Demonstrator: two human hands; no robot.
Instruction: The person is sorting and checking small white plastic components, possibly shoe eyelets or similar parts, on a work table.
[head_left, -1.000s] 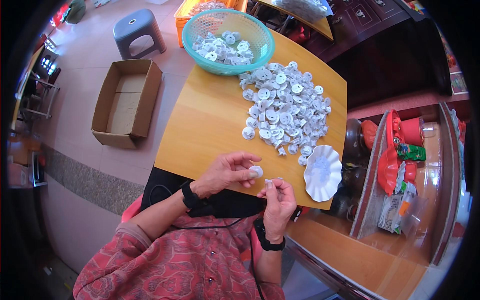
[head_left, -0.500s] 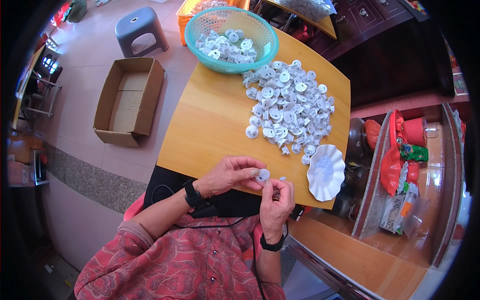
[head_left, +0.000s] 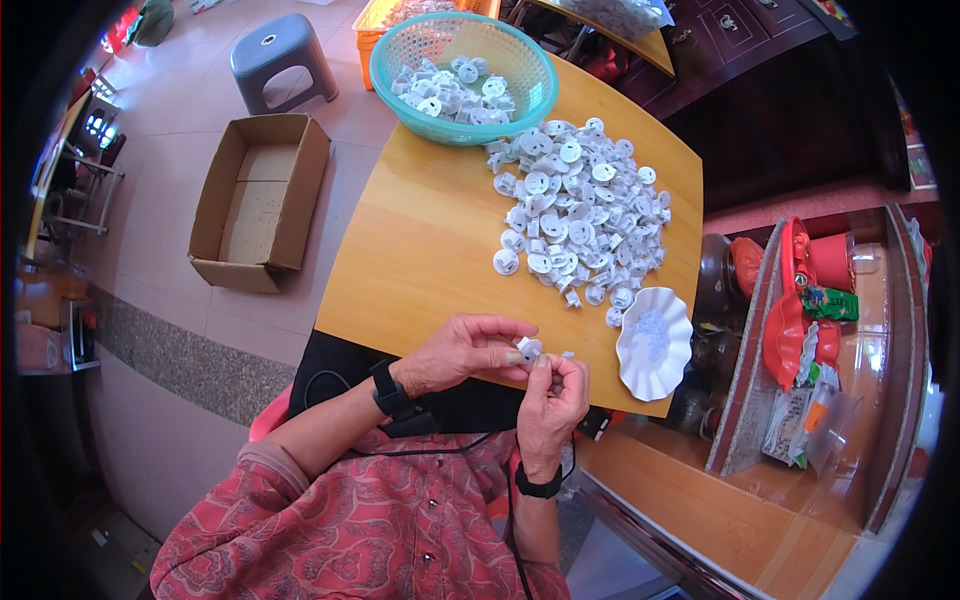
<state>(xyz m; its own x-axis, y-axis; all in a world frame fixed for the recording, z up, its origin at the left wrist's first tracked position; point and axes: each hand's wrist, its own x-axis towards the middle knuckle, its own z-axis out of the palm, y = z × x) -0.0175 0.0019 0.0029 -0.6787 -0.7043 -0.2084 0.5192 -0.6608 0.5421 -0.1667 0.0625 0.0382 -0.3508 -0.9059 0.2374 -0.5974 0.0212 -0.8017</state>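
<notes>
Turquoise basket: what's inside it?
White round-topped pieces lie heaped in the basket. Those underneath, and the basket floor below them, are covered and cannot be seen.

The one view looks steeply down from the wearer's head, facing ahead over the table (head_left: 410, 240) to the basket (head_left: 450, 133) at twelve o'clock. It sits near the patterned shirt (head_left: 380, 530) at six, with the left hand (head_left: 460, 352) and right hand (head_left: 552, 397) just below centre. The fisheye reaches the carton (head_left: 303, 200) at ten and shelf (head_left: 862, 350) past three.
</notes>
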